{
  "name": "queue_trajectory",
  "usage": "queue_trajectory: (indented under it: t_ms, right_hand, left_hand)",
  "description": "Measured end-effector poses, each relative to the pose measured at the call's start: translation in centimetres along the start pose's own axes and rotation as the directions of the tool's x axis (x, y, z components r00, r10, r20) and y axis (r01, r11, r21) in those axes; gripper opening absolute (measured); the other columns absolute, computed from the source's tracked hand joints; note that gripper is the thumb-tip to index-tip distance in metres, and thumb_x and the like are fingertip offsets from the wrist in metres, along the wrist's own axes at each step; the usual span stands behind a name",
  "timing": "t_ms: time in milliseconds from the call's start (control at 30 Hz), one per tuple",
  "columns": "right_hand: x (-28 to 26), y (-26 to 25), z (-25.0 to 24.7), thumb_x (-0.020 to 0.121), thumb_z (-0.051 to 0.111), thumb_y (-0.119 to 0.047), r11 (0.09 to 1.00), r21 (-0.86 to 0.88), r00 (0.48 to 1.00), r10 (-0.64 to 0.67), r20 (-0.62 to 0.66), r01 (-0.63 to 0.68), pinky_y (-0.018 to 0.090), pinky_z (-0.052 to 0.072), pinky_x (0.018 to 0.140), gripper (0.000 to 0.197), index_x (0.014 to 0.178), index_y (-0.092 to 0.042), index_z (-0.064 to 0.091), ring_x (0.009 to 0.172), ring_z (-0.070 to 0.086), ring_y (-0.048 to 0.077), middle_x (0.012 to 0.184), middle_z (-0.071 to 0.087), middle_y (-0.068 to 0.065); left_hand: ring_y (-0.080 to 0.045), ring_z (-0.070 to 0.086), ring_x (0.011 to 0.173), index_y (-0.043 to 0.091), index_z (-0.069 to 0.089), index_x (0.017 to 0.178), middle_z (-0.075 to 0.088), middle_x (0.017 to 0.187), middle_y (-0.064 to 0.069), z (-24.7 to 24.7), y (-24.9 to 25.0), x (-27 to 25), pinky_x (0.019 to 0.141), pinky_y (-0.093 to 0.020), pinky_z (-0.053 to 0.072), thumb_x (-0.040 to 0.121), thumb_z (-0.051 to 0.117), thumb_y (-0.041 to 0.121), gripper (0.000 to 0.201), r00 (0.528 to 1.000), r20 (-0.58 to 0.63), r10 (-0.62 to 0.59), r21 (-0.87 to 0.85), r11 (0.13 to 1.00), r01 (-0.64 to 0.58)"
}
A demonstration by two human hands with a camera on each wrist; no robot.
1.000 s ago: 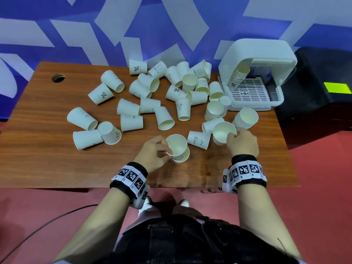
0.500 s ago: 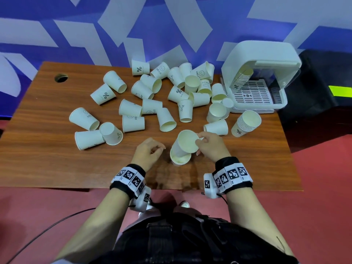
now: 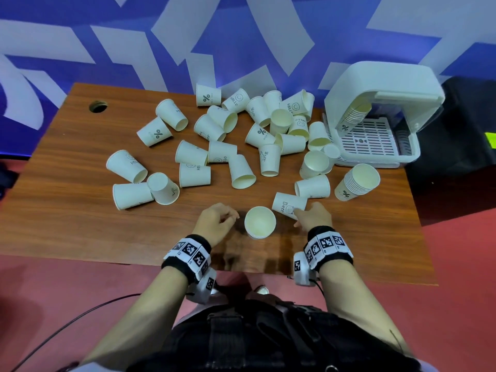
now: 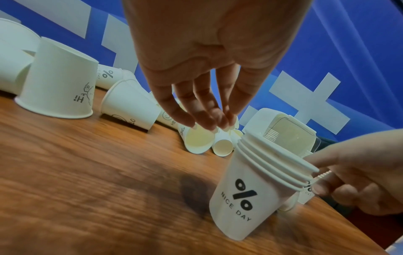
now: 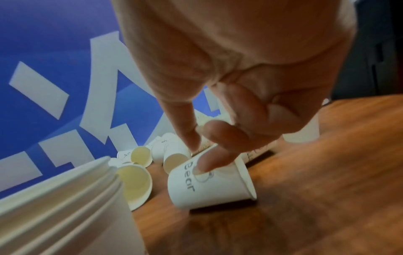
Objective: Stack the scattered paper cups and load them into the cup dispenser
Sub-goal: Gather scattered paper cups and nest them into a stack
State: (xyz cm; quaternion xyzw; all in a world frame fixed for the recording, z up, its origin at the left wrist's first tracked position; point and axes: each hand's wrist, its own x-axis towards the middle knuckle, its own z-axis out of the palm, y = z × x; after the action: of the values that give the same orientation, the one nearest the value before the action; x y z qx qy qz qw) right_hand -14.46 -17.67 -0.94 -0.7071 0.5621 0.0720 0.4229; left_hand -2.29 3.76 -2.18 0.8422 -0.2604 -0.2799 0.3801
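A short stack of upright paper cups [image 3: 259, 222] is seen on the table [image 3: 67, 210] between the hands. The lying "Bear" cup [image 3: 288, 205] is touched by the right hand [image 3: 314, 216]; the left hand [image 3: 216, 220] is loosely curled beside the stack.

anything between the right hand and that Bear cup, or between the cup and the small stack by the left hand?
Nothing visible. The right hand already has a fingertip on the Bear cup, which lies on its side. Only bare table separates it from the upright small stack. The left hand sits on the stack's far side, apart.
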Motion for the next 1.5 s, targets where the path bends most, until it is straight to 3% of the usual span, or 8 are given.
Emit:
queue_trajectory:
  t_ms: [133, 333, 700, 867, 1067, 1200, 1367, 1500]
  right_hand:
    - [0.8, 0.1, 1.3, 0.093, 0.054, -0.020, 0.996, 0.038, 0.996, 0.080, 0.046, -0.082, 0.022, 0.042, 0.046, 0.020, 0.108, -0.009, 0.050, 0.049, 0.059, 0.012, 0.065, 0.070, 0.003]
    - [0.7, 0.1, 1.5, 0.098, 0.047, -0.012, 0.963, 0.253, 0.995, 0.083, 0.056, -0.095, 0.020, 0.043, 0.041, 0.011, 0.107, -0.016, 0.042, 0.051, 0.059, 0.016, 0.083, 0.072, 0.012]
    - [-1.4, 0.0, -1.1, 0.093, 0.059, -0.032, 0.841, 0.439, 0.948, -0.262, -0.182, 0.317, 0.032, 0.052, 0.061, 0.031, 0.070, -0.011, 0.063, 0.054, 0.063, 0.019, 0.065, 0.072, 0.007]
    - [-4.3, -1.3, -2.1, 0.096, 0.056, -0.024, 0.745, 0.502, 0.889, -0.442, -0.123, 0.440, 0.016, 0.042, 0.048, 0.038, 0.062, -0.009, 0.059, 0.043, 0.053, 0.014, 0.052, 0.065, 0.007]
    - [-5.3, -0.8, -0.9, 0.094, 0.060, -0.021, 0.758, 0.414, 0.829, -0.560, 0.018, 0.503, 0.026, 0.043, 0.049, 0.038, 0.059, -0.006, 0.062, 0.047, 0.055, 0.027, 0.050, 0.062, 0.010]
    - [-5.5, -0.7, 0.1, 0.094, 0.059, -0.024, 0.804, 0.292, 0.818, -0.565, 0.105, 0.518, 0.028, 0.045, 0.053, 0.035, 0.067, -0.003, 0.069, 0.045, 0.052, 0.012, 0.056, 0.065, 0.012]
    - [-4.1, -0.3, 0.2, 0.095, 0.055, -0.036, 0.859, 0.289, 0.881, -0.464, 0.093, 0.422, 0.033, 0.052, 0.072, 0.038, 0.073, -0.014, 0.075, 0.045, 0.049, 0.011, 0.058, 0.067, 0.009]
    - [-1.3, 0.8, -0.3, 0.096, 0.052, -0.031, 0.919, 0.236, 0.947, -0.322, -0.005, 0.314, 0.033, 0.052, 0.068, 0.029, 0.080, -0.020, 0.073, 0.053, 0.058, 0.015, 0.057, 0.068, 0.001]
  left_hand:
    - [-0.014, 0.058, 0.089, 0.019, 0.067, 0.081, 0.067, 0.096, -0.003, 0.1, -0.1, 0.1, 0.085, -0.023, 0.044, 0.087, 0.057, 0.009, 0.015, 1.000, -0.016, -0.021, -0.019, 1.000, 0.021]
    - [-0.012, 0.055, 0.085, 0.014, 0.070, 0.086, 0.065, 0.094, -0.001, -0.2, -0.4, 0.2, 0.081, -0.020, 0.039, 0.087, 0.057, 0.010, 0.014, 0.999, -0.018, -0.037, 0.011, 0.999, 0.037]
    - [-0.014, 0.053, 0.090, 0.013, 0.071, 0.091, 0.062, 0.097, -0.002, 0.2, -0.5, 0.7, 0.082, -0.023, 0.038, 0.088, 0.056, 0.011, 0.015, 0.999, -0.035, -0.038, 0.038, 0.999, 0.040]
    - [-0.028, 0.055, 0.104, 0.007, 0.069, 0.104, 0.061, 0.107, -0.016, 0.4, -1.2, 2.5, 0.092, -0.028, 0.039, 0.091, 0.050, 0.009, 0.023, 0.997, -0.071, -0.018, 0.139, 0.990, 0.028]
    - [-0.030, 0.049, 0.114, 0.005, 0.061, 0.118, 0.046, 0.121, -0.017, 0.6, -0.6, 5.5, 0.099, -0.028, 0.035, 0.094, 0.045, 0.013, 0.031, 0.995, -0.100, -0.026, 0.162, 0.986, 0.042]
    - [-0.036, 0.038, 0.127, 0.012, 0.059, 0.124, 0.034, 0.141, -0.019, 0.8, -0.1, 7.5, 0.106, -0.039, 0.036, 0.095, 0.042, 0.020, 0.034, 0.999, -0.046, -0.023, 0.333, 0.942, 0.037]
    - [-0.044, 0.023, 0.137, 0.020, 0.037, 0.139, 0.009, 0.154, -0.023, 0.9, 0.3, 10.0, 0.113, -0.046, 0.027, 0.099, 0.030, 0.029, 0.042, 0.952, 0.196, -0.235, 0.543, 0.834, 0.094]
    - [-0.046, 0.039, 0.121, 0.009, 0.042, 0.128, 0.034, 0.139, -0.025, 0.9, 0.4, 11.0, 0.102, -0.049, 0.038, 0.098, 0.031, 0.022, 0.035, 0.957, 0.196, -0.213, 0.567, 0.821, 0.066]
